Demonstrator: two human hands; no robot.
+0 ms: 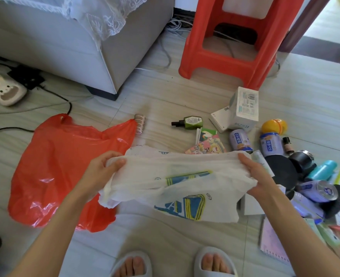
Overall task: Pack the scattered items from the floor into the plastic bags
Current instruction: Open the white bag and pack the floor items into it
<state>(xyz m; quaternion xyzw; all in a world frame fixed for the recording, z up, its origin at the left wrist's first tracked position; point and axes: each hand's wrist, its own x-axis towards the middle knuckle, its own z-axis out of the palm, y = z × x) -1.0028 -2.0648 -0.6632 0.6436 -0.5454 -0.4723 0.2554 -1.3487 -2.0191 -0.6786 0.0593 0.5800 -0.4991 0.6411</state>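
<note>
Head view, floor level. I hold the white bag [177, 186] stretched between both hands above the tiles: my left hand [103, 170] pinches one bunched edge between thumb and curled fingers, and my right hand [255, 174] grips the opposite edge with fingers curled over the plastic. The bag's printed panel hangs toward me; I cannot tell whether its mouth is parted yet. The red bag [65, 168] lies flat and slack on the floor just left of the white one, touched by neither hand.

The items to pack lie on the floor to the right: a green bottle [189, 121], a white box [243, 106] near the red stool [231, 43], a yellow ball [274, 126], several cans [240, 140], a teal bottle [323, 169] and a notebook [273, 242]. A taped roll [140, 120] lies apart beside the red bag's handle.

Judged step: opening the first bag, with nothing visibly packed. The next move calls for separating the two film layers, then freeing one hand to reach the nearest item while the other keeps the mouth wide.
</note>
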